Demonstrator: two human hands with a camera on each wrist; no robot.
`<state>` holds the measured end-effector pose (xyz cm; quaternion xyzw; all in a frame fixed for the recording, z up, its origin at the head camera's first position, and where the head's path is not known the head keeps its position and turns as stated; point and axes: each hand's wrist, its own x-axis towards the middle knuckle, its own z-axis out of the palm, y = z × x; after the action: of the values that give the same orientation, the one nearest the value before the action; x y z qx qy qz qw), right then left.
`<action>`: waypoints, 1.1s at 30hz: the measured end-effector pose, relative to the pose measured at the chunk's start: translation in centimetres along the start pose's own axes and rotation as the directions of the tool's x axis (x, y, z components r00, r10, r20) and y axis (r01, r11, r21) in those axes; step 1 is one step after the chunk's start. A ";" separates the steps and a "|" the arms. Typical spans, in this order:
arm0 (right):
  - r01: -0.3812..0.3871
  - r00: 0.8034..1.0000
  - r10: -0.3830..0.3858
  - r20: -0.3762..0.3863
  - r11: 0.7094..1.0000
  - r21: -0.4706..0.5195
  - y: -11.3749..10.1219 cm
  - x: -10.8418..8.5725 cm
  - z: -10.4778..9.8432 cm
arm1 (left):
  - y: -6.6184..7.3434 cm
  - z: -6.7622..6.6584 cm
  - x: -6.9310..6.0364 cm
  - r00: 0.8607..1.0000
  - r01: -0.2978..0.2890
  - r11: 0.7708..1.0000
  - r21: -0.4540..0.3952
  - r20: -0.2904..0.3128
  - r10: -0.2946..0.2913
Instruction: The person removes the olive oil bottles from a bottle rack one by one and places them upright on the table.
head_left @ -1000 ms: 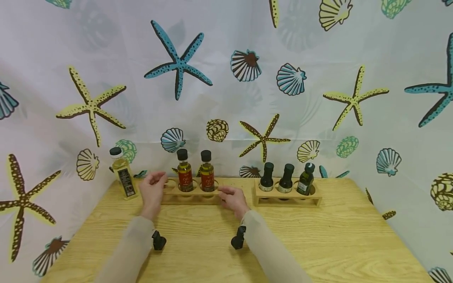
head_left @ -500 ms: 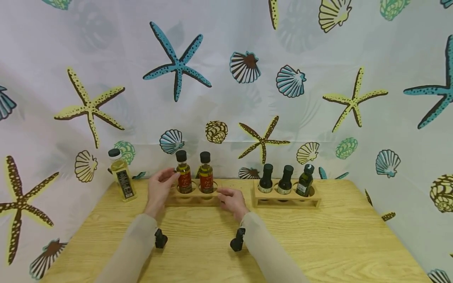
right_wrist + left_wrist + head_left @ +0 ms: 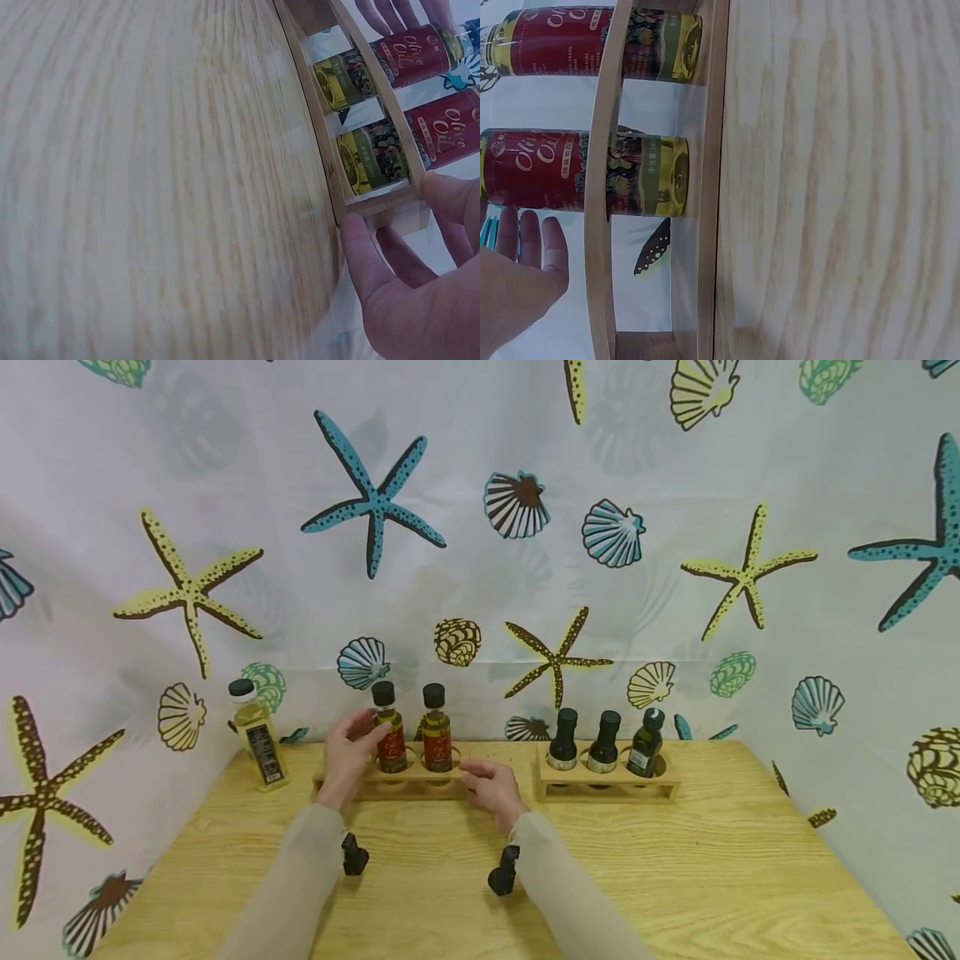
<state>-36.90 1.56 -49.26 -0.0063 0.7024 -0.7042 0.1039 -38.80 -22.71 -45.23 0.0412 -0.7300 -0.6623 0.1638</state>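
My left hand point(image 3: 348, 756) is at the left red-labelled olive oil bottle point(image 3: 392, 747), thumb across its left front and other fingers beside or behind it, fairly straight and not wrapped round it. The bottle stands upright in a wooden rack point(image 3: 420, 790) beside a second red-labelled bottle point(image 3: 438, 743). In the left wrist view, fingers point(image 3: 530, 240) lie at the side of the nearer bottle point(image 3: 536, 169). At the rack's right end, my right hand point(image 3: 493, 789) grips the wood; the right wrist view shows my hand point(image 3: 427, 292) with fingertips on the end piece point(image 3: 386, 204).
Left of the rack stands a taller bottle of pale oil point(image 3: 262, 747) with a black cap. A second wooden rack point(image 3: 607, 788) to the right holds three dark bottles point(image 3: 603, 747). Behind the wooden table point(image 3: 697, 860) hangs a patterned cloth point(image 3: 480, 568).
My left hand has moved right, from the rack's left end to the left red-labelled bottle, uncovering that end. My right hand has kept its place at the right end.
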 end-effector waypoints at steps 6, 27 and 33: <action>0.004 1.000 -0.004 0.001 1.000 0.004 0.0 0.0 0.1 | 0.0 0.5 0.3 1.000 -0.012 1.000 0.008 -0.003 0.012; 0.007 1.000 -0.007 0.009 1.000 -0.001 0.1 -0.1 -0.1 | 0.0 0.6 1.6 0.990 0.029 0.998 0.047 0.139 -0.035; 0.005 1.000 -0.005 0.004 1.000 -0.003 -0.1 -0.2 -0.1 | 0.3 0.4 1.6 0.986 0.054 0.998 -0.009 0.158 -0.052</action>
<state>-36.78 1.67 -49.10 -0.0096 0.7030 -0.7035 0.1037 -40.41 -22.70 -44.65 0.0072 -0.7349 -0.6724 0.0882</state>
